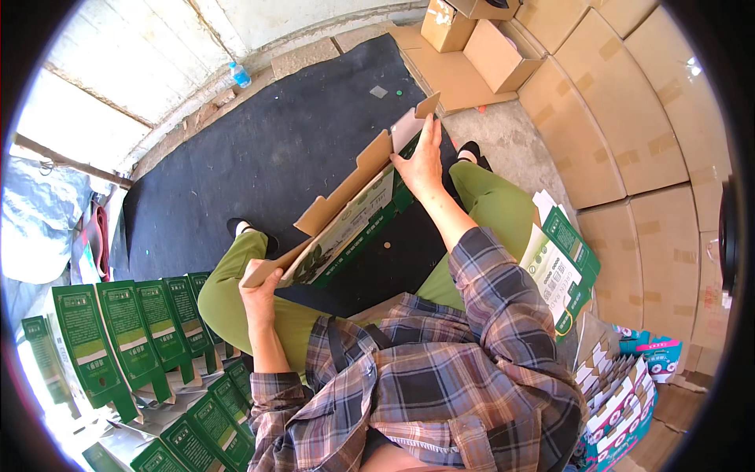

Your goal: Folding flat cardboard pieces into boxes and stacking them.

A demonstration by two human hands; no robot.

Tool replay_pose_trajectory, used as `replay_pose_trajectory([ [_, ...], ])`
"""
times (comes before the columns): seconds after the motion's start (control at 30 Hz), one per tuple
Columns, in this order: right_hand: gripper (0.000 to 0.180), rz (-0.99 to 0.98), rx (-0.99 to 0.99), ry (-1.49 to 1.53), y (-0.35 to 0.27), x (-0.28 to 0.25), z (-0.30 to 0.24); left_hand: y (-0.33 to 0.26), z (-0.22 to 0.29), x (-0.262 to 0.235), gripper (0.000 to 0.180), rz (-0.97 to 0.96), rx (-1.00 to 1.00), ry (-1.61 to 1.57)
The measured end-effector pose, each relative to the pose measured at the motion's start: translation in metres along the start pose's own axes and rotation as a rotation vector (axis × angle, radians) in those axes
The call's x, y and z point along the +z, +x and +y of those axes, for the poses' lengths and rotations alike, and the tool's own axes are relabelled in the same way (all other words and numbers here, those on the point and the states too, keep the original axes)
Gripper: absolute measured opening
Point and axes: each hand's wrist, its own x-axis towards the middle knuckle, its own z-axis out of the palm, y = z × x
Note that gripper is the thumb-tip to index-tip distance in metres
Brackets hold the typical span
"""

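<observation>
Between my two hands is a partly folded green and white printed carton [366, 208], held at a slant above my lap. Its plain brown inner flaps stand up along the far edge. My left hand [259, 295] pinches the near-left end, with the thumb over a brown end flap. At the far-right end my right hand [423, 161] grips the carton, its fingers pointing up along the end flap and the thumb on the inner side. The carton's underside is hidden.
Green cartons [102, 338] stand in rows at my left. Flat green and white carton blanks [558, 263] lean by my right thigh. Taped brown boxes [613, 102] are stacked at the right. A black mat [228, 149] covers the floor; a blue bottle [240, 75] stands by the wall.
</observation>
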Motion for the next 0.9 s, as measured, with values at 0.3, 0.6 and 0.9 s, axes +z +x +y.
replay_pose_trajectory([
  [0.3,0.079,0.164,0.049,0.244,-0.001,0.007,0.019,-0.021,0.018,0.022,0.007,-0.080,0.157,0.058],
  [0.6,0.083,-0.060,0.054,0.379,-0.017,-0.040,0.005,-0.021,0.031,0.021,0.018,0.166,0.053,-0.134],
  [0.9,0.067,-0.304,0.056,0.922,-0.051,-0.086,0.009,0.009,0.013,0.012,0.028,0.494,0.125,-0.450],
])
